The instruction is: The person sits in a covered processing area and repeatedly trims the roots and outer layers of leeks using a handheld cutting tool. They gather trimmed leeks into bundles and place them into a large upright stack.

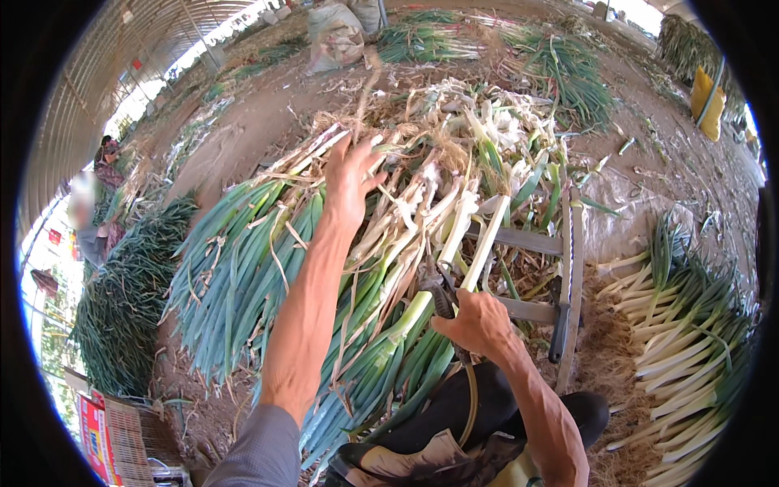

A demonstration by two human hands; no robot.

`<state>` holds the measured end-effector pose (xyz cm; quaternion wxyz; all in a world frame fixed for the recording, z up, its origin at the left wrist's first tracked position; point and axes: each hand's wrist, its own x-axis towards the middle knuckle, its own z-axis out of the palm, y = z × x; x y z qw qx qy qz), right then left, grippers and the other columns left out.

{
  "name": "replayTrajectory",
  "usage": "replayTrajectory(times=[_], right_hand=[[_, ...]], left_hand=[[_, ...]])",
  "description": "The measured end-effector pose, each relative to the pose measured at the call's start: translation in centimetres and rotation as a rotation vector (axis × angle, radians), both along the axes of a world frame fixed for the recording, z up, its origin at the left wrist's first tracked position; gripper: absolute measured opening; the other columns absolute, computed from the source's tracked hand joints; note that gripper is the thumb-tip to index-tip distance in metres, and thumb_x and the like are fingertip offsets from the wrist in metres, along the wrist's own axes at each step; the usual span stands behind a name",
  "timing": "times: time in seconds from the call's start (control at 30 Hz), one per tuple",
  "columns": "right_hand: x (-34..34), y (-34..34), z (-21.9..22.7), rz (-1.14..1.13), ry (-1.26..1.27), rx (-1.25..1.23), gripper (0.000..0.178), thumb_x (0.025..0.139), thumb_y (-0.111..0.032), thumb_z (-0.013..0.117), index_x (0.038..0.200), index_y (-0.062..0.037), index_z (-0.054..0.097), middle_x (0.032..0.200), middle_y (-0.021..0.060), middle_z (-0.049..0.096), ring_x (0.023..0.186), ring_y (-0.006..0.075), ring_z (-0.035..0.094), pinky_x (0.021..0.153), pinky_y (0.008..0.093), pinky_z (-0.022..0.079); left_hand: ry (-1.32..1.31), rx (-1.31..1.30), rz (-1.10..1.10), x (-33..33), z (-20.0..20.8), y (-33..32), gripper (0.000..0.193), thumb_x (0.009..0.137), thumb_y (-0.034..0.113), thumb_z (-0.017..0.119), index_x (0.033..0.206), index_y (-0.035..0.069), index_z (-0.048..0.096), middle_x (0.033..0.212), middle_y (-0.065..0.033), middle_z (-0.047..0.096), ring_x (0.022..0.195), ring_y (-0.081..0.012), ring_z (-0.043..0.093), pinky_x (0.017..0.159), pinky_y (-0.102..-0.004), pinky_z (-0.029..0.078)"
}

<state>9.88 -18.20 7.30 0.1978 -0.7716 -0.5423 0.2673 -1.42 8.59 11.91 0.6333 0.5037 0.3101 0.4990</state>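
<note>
My left hand (350,177) is over the far part of a heap of leeks (243,260), fingers apart and holding nothing. Just beyond its fingertips a blurred brown strip of dry leaf (370,81) is in the air. My right hand (480,326) is closed around a dark air blow gun (438,290), whose hose (472,406) runs down past my knees. A pale leek stalk (488,239) reaches up from beside that hand's thumb; whether the hand grips it too I cannot tell. Peeled-off dry leaves (454,150) lie mixed among the stalks.
A metal frame (572,284) stands right of the heap, with a black-handled tool (558,329) on it. Peeled leeks (673,349) lie in a row at right. Further out are a green pile (134,300), a white sack (334,36), a yellow sack (711,104) and a person (109,174).
</note>
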Motion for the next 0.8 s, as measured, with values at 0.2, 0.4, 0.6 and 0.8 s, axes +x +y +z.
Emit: replayTrajectory(times=[0.2,0.4,0.6,0.8], right_hand=[[-0.8,0.3,0.8,0.076,-0.007,-0.002,0.05,0.073,-0.041,0.072,0.086,0.0075,0.069,0.077,0.0275,0.069,0.076,0.0423,0.07,0.073,0.048,0.057],[0.8,2.5,-1.4,-0.036,-0.073,0.027,0.048,0.072,-0.038,0.072,0.083,0.0091,0.068,0.072,0.0258,0.068,0.069,0.0397,0.07,0.067,0.0466,0.057],[2.4,4.9,-2.0,-0.134,-0.093,0.053,0.044,0.072,-0.035,0.07,0.076,0.0092,0.068,0.068,0.0242,0.068,0.062,0.0352,0.069,0.061,0.0447,0.055],[4.1,6.3,-1.8,-0.181,-0.091,0.042,0.044,0.073,-0.035,0.069,0.079,0.009,0.07,0.069,0.0236,0.068,0.065,0.0345,0.069,0.061,0.0445,0.054]], left_hand=[[1.133,0.527,-0.202,-8.0,-11.3,-6.1,0.05,0.088,0.031,0.07,0.126,0.002,0.058,0.12,-0.0198,0.065,0.116,-0.0299,0.062,0.092,-0.0439,0.054],[1.381,0.763,-0.168,-7.6,-13.0,-8.0,0.035,0.085,0.019,0.061,0.112,-0.003,0.057,0.114,-0.0257,0.064,0.107,-0.0426,0.061,0.095,-0.0511,0.047],[1.514,0.62,-0.254,-5.9,-12.7,-7.2,0.038,0.08,0.012,0.057,0.114,-0.007,0.058,0.118,-0.0293,0.061,0.109,-0.0447,0.06,0.098,-0.0525,0.047],[1.472,0.593,-0.283,-5.3,-12.4,-6.8,0.04,0.08,0.016,0.059,0.113,-0.008,0.059,0.11,-0.0309,0.064,0.106,-0.0458,0.062,0.097,-0.0519,0.048]])
